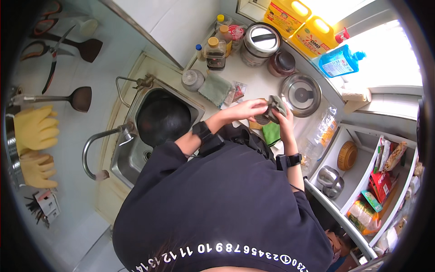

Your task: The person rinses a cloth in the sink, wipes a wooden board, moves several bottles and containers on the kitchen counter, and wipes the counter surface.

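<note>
My right hand (284,117) grips a bunched grey-green cloth (276,107) over the counter. Beside it, my left hand (255,108) has its fingers extended towards the cloth; whether they press on it I cannot tell. Beneath the hands lie a round perforated metal piece (262,119), partly covered, and a folded green cloth (271,133). A round steel lid (300,95) with a dark knob lies just beyond my right hand. Another grey-green cloth (217,89) is spread flat near the sink, next to a small packet (239,91).
Left is a steel sink (117,159) holding a black wok (164,117). Sauce bottles (216,56), a steel pot (261,44) and a dark-lidded jar (281,63) stand at the back. Detergent jugs (312,37) line the windowsill. An open drawer unit (360,163) is at right.
</note>
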A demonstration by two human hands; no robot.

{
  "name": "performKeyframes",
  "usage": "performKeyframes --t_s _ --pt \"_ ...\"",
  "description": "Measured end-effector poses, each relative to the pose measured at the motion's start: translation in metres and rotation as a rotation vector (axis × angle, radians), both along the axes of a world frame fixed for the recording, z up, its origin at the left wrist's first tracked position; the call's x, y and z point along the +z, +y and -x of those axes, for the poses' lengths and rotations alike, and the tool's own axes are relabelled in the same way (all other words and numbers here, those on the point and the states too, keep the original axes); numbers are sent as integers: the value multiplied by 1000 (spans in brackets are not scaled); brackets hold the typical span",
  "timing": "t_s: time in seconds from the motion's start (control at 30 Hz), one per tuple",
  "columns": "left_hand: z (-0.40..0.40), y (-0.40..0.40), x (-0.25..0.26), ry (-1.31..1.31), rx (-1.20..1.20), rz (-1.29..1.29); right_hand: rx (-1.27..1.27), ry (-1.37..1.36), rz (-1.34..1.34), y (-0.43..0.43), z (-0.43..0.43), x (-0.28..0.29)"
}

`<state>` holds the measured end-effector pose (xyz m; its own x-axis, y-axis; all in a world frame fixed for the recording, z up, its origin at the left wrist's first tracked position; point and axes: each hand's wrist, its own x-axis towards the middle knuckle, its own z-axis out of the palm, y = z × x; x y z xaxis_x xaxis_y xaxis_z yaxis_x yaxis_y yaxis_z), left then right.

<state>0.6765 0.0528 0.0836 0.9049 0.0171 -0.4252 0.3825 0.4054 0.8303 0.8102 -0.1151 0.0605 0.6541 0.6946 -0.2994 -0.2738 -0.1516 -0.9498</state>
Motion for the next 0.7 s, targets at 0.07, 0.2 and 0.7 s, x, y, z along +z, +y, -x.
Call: performKeyframes --t_s 0.07,0.2,0.7 --pt "17 16 -37 -64 144 -539 -124 82 64 -23 -5 -14" --pt "78 76 -55 219 572 -1334 -251 107 251 -71 -12 -35" --pt "90 150 -83 670 124 -1580 -205 135 352 -48 -30 -27"
